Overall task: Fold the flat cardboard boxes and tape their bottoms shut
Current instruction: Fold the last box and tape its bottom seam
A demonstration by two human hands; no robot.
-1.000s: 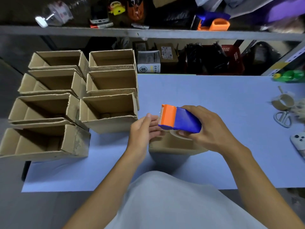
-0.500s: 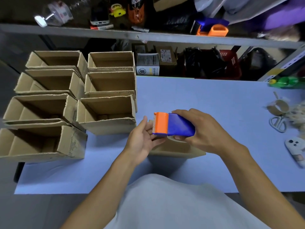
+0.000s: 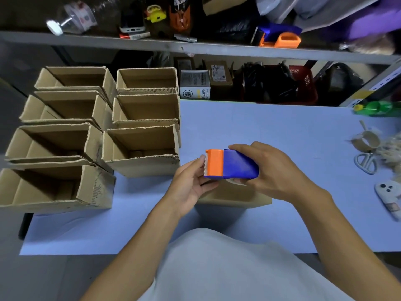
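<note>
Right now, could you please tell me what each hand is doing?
Left hand: fingers curled at the orange end of the tape dispenser, apparently pinching the tape.
Right hand: grips the tape dispenser's blue body.

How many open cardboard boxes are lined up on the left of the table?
7. Left column, back to front. Right column. Another box sits under the hands; more may be hidden.

Blue table [image 3: 282, 127], folded boxes [image 3: 141, 148], scissors [image 3: 365, 162]

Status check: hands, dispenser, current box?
Right hand grips tape dispenser. Left hand at its orange end. Box beneath them. Nothing obstructing.
</note>
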